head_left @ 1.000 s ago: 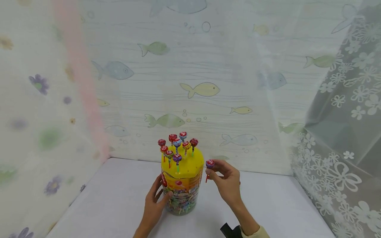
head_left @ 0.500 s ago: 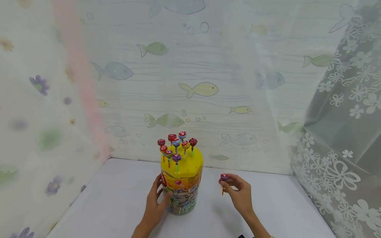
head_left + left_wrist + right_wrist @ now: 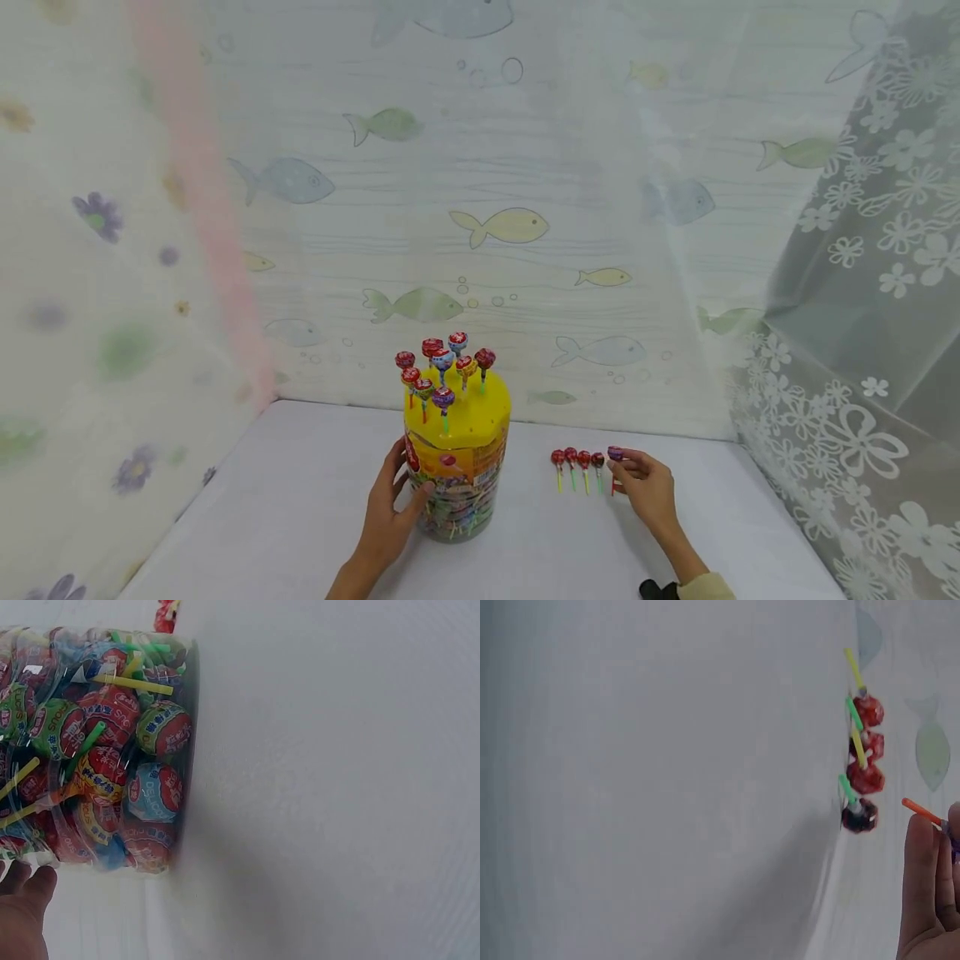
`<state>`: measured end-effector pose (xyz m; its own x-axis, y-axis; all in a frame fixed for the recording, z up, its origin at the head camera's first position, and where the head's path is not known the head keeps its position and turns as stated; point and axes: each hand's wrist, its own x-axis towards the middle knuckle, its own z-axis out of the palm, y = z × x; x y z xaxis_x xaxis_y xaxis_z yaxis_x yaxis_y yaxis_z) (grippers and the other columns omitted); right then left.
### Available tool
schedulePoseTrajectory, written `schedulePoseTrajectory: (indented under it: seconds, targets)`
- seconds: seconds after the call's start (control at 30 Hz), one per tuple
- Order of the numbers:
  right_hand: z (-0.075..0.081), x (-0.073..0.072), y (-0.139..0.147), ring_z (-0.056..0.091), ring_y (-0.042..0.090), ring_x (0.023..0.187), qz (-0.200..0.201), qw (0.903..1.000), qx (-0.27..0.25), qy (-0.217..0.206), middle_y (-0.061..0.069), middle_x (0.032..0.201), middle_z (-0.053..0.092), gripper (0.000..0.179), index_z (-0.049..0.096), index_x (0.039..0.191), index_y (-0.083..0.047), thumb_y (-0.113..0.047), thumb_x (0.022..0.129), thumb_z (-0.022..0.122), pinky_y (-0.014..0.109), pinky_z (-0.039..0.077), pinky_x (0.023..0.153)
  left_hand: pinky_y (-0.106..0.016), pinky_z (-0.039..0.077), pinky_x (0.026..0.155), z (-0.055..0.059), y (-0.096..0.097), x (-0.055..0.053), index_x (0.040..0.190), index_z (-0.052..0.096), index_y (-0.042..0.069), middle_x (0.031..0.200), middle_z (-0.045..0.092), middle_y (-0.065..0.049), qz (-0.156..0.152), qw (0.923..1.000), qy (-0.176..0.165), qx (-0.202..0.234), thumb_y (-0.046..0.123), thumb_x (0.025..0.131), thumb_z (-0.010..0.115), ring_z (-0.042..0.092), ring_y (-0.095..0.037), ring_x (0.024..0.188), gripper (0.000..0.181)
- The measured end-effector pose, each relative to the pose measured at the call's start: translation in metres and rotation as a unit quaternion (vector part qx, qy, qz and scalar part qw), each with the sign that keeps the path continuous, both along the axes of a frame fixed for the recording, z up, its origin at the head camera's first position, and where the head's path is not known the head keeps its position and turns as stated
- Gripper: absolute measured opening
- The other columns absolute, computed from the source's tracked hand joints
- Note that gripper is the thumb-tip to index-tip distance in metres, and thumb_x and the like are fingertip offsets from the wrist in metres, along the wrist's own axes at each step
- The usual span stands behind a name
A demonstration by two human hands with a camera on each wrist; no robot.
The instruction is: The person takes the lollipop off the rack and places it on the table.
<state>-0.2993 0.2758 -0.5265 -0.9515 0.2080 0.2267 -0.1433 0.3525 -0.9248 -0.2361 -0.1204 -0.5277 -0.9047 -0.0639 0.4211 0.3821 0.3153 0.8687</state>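
Note:
A clear jar [image 3: 457,508] packed with wrapped lollipops stands upright on the white table. Its yellow lid [image 3: 480,423] has several lollipops [image 3: 443,398] sticking up from it. My left hand [image 3: 386,517] holds the jar's left side, thumb at the front and fingers curving behind; in the left wrist view its fingertips reach the jar wall. To the right, my right hand [image 3: 651,493] pinches a purple-and-red lollipop [image 3: 615,453] with an orange-red stick [image 3: 921,811], head up. This lollipop is at the right end of a row of lollipops [image 3: 584,460].
The row's sticks point toward me on the white tabletop [image 3: 540,550]. A fish-patterned curtain [image 3: 510,167] hangs behind the table, with flowered sheets on the left [image 3: 75,333] and right [image 3: 862,333]. A black object [image 3: 658,590] shows at my right wrist.
My right hand has carried the lollipop from beside the jar's lid rightward and down to the row's right end. The row, hidden behind it before, now shows. My left hand stays on the jar.

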Motion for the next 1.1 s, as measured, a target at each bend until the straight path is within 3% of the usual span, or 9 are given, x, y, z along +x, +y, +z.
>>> schedulePoseTrajectory:
  seconds: [0.27, 0.57, 0.73, 1.1]
  targets:
    - [-0.005, -0.012, 0.020, 0.068, 0.006, 0.072, -0.017, 0.9966, 0.040, -0.070, 0.013, 0.089, 0.072, 0.032, 0.063, 0.118, 0.016, -0.004, 0.094, 0.070, 0.023, 0.062, 0.062, -0.057, 0.035, 0.114, 0.002, -0.001, 0.000, 0.162, 0.020, 0.008, 0.166, 0.027, -0.016, -0.016, 0.9998, -0.006, 0.006, 0.024, 0.101, 0.065, 0.033, -0.043, 0.149, 0.078]
    - [-0.008, -0.022, 0.025, 0.063, 0.009, 0.067, -0.024, 0.9889, 0.089, -0.117, 0.019, 0.088, 0.072, 0.036, 0.063, 0.115, 0.018, -0.007, 0.091, 0.071, 0.020, 0.055, 0.055, -0.057, 0.035, 0.113, 0.000, -0.002, -0.002, 0.162, 0.017, 0.008, 0.167, 0.026, -0.016, -0.025, 0.9997, 0.001, 0.004, 0.024, 0.101, 0.063, 0.031, -0.042, 0.150, 0.078]
    - [-0.009, -0.030, 0.021, 0.065, 0.010, 0.064, -0.009, 0.9868, 0.079, -0.141, 0.018, 0.087, 0.073, 0.036, 0.062, 0.115, 0.019, -0.006, 0.091, 0.071, 0.022, 0.058, 0.055, -0.056, 0.035, 0.113, 0.000, -0.002, -0.003, 0.162, 0.018, 0.008, 0.166, 0.027, -0.015, -0.023, 0.9996, -0.009, 0.012, 0.026, 0.100, 0.066, 0.033, -0.041, 0.150, 0.080]
    - [-0.011, -0.035, 0.015, 0.067, 0.012, 0.066, 0.006, 0.9861, 0.096, -0.136, 0.021, 0.089, 0.074, 0.035, 0.062, 0.115, 0.020, -0.005, 0.092, 0.069, 0.024, 0.059, 0.056, -0.058, 0.035, 0.114, 0.001, -0.001, -0.002, 0.162, 0.018, 0.008, 0.166, 0.027, -0.014, -0.021, 0.9995, -0.018, 0.016, 0.027, 0.100, 0.066, 0.033, -0.040, 0.150, 0.080]
